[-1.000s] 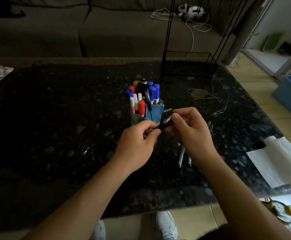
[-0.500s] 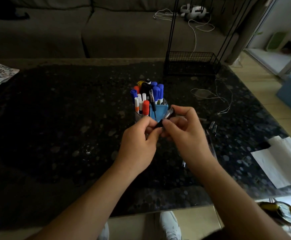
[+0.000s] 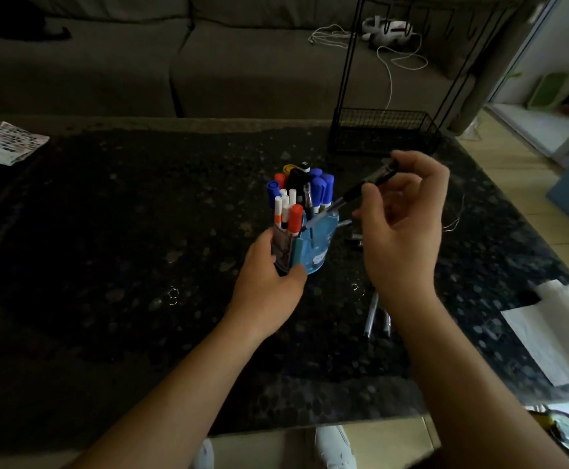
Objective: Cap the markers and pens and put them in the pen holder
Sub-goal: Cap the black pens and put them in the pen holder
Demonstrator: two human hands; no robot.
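A person's two bare hands work over a dark speckled bench (image 3: pixel 124 248). The left hand (image 3: pixel 269 286) curls around the near left side of a blue pen holder (image 3: pixel 313 245), which stands upright near the middle of the bench. The holder is already crowded with capped markers (image 3: pixel 316 191) in blue, orange, white and black. The right hand (image 3: pixel 401 231) pinches a dark pen (image 3: pixel 367 184), tilted, with its lower end at the holder's rim. This looks like the step of dropping it in.

Most of the task seems done. A few loose pens (image 3: pixel 376 314) lie on the bench near the right forearm, and small pieces lie just right of the holder, too dark to identify.

A wire basket (image 3: pixel 382 130) stands at the far edge, well apart. White paper (image 3: pixel 553 326) overhangs the right edge. Bare bench surrounds the holder.
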